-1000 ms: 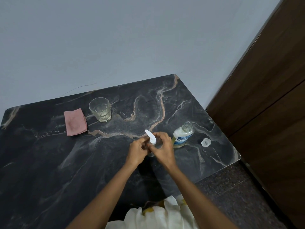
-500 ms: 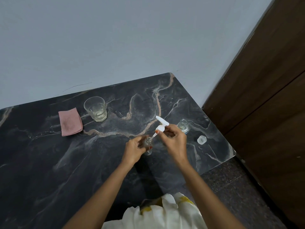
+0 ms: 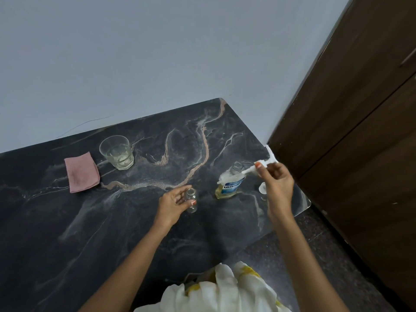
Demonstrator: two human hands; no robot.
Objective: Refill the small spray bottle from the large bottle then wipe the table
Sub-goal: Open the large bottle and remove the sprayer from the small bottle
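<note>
While my left hand (image 3: 173,203) grips the open small spray bottle (image 3: 191,200) mid-frame, my right hand (image 3: 278,183) pinches its pump (image 3: 267,162); next probably means pouring from the large bottle (image 3: 230,184).

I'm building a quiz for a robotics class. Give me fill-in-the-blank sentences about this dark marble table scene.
1. The right hand pinches a ____ plastic spray pump.
2. The left hand grips the small clear glass bottle, which has ____ pump on it.
3. The folded pink cloth lies to the ____ of the clear glass tumbler.
4. The large blue-labelled mouthwash bottle stands with its cap ____.
Missing words: white; no; left; off.
</note>
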